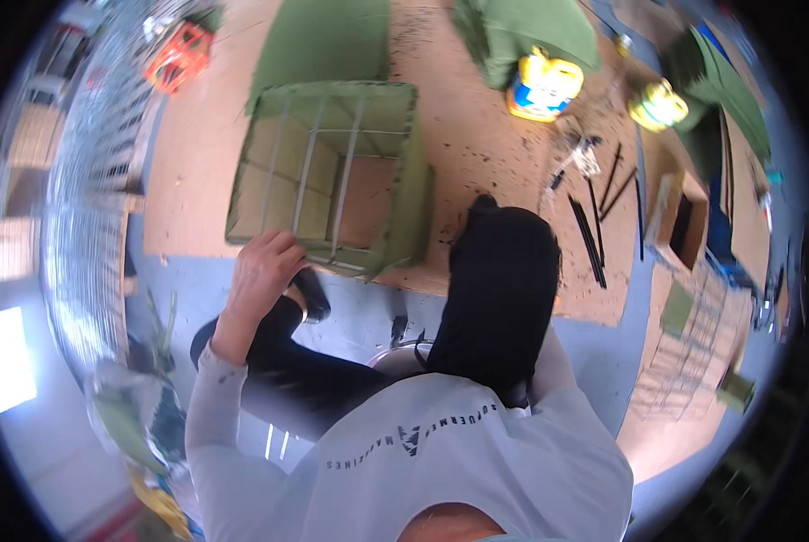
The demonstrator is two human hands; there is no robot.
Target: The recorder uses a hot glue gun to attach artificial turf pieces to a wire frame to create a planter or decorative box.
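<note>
Green fabric box with a metal wire frame (332,172): left hand (264,262) grips its near edge; right hand hidden, state unknowable.

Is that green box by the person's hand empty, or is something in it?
Empty: the green box is open-topped, showing only its metal wire frame and bare brown floor inside. The left hand grips its near rim.

My left hand (264,262) rests on the green fabric box (332,172) with its grey metal frame. The floor (196,135) is tan board (speckled with dark bits) over blue-grey. Two yellow containers (544,86) carry blue labels; my sleeve (215,406) is pale grey.
</note>
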